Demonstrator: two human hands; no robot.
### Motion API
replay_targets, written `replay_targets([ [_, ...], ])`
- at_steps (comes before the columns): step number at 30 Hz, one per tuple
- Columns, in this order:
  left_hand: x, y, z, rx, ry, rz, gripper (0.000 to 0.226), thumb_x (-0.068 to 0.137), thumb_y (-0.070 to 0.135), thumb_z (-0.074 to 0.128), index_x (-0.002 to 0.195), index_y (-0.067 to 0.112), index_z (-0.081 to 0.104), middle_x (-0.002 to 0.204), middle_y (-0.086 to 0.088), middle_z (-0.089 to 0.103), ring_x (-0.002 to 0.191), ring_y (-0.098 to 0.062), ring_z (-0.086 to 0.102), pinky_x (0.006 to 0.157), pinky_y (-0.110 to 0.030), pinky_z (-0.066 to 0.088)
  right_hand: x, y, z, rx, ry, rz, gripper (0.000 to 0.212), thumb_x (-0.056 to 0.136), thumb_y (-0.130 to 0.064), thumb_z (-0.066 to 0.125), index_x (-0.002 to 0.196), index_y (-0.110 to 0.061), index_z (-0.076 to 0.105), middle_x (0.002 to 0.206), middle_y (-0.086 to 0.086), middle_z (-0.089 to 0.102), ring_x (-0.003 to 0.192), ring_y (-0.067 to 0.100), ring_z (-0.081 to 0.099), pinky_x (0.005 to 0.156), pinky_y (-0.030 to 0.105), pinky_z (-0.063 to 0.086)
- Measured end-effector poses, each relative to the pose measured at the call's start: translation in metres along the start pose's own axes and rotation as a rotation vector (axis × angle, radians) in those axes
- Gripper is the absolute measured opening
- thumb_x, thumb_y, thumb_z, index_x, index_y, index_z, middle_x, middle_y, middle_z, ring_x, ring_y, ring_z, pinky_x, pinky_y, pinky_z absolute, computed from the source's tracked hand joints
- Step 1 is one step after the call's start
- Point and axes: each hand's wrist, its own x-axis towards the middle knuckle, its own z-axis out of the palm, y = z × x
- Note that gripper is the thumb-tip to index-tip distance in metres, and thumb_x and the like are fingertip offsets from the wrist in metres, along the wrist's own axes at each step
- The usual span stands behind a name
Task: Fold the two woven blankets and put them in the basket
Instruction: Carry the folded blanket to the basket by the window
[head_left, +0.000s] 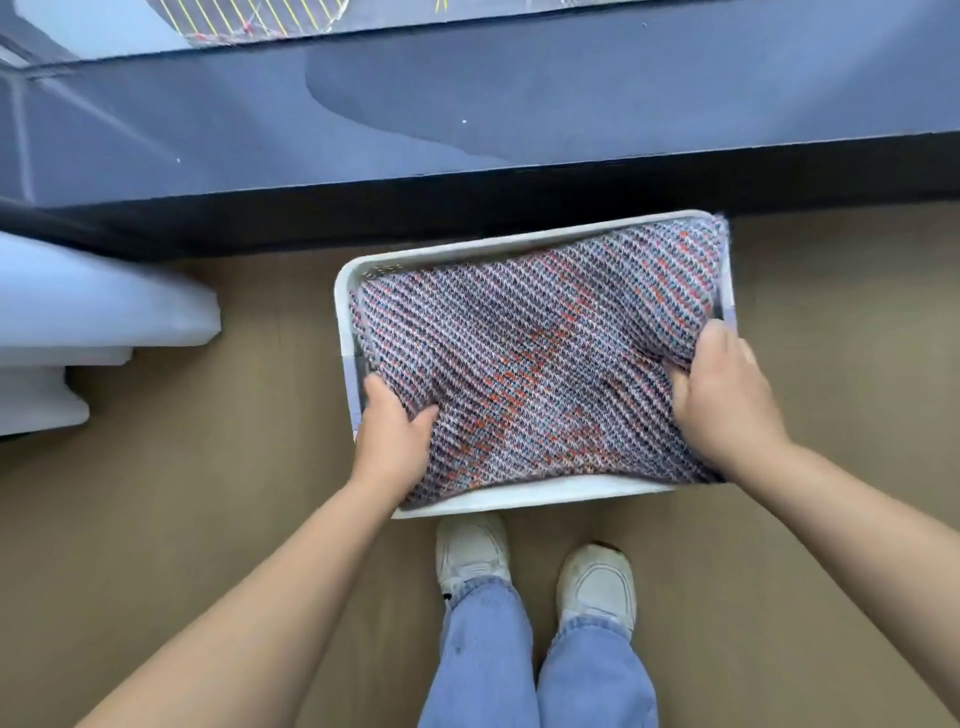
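Floor: a tan, smooth floor (156, 519) fills the lower part of the view and carries the basket.
Desk: a long dark blue-grey desk (467, 114) runs across the top, its black front edge just beyond the basket's far rim; a piece of yellow-striped cloth (244, 18) lies at its far edge, mostly cut off by the frame.
Pale block: a white, soft-edged shape (78, 312) sits at the left border; what it is cannot be told.
Basket: a white rectangular plastic basket (519, 496) stands on the floor, directly ahead of the person's feet.
Basket contents: a folded woven blanket (530, 353), knitted in grey, blue and orange diagonal rows, fills the basket almost wall to wall, and its far right corner rises over the rim. Whether a second blanket lies beneath it cannot be told.
Left hand (392, 431): closed on the blanket's near left edge, thumb on top, fingers tucked below the fabric.
Right hand (722, 395): clamped on a bunched fold at the blanket's right edge, beside the basket wall.
Hands: well apart, one at each side of the blanket.
Legs and feet: light blue jeans (519, 665) and white trainers (472, 551) stand just behind the basket's near rim.
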Motion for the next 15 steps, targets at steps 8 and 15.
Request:
replay_targets([
  [8,0.023,0.008,0.028,0.185,-0.022,-0.100,0.097,0.085,0.010,0.062,0.145,0.009,-0.013,0.152,-0.017,0.009,0.134,-0.035,0.027,0.107,-0.041,0.028,0.027,-0.004,0.040,-0.083,-0.134,0.185,0.065,0.085,-0.017,0.061,0.134,0.003,0.023,0.130,0.027,0.039,0.116,0.044,0.042,0.093,0.051,0.038],
  [15,0.016,0.026,0.043,0.781,0.033,0.586,0.134,0.059,0.058,0.075,0.141,0.018,-0.024,0.152,-0.023,-0.012,0.140,-0.037,-0.012,0.107,-0.047,-0.015,0.033,-0.020,0.052,-0.318,0.038,-0.465,0.121,0.059,-0.048,0.080,0.147,-0.019,0.003,0.152,0.025,0.013,0.140,0.040,0.008,0.113,0.050,0.001],
])
